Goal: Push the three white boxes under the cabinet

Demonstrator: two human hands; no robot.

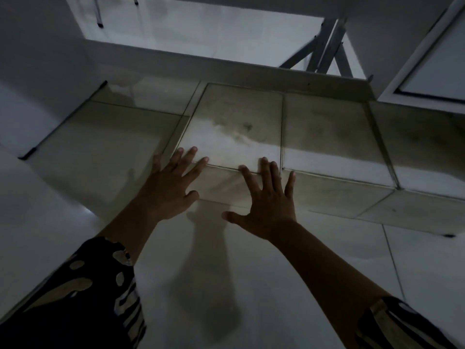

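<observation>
White boxes stand side by side in a row on the floor. My left hand and my right hand lie flat, fingers spread, against the near face of the middle box, with the fingertips reaching its top front edge. Neither hand grips anything. A second box sits to its left and a third box touches its right side. The boxes' far ends meet the white lower edge of the cabinet. The light is dim.
Another white block continues the row at the far right, below a white cabinet door. Grey metal legs and thin chair legs stand on the bright floor beyond. Pale floor tiles lie below my arms.
</observation>
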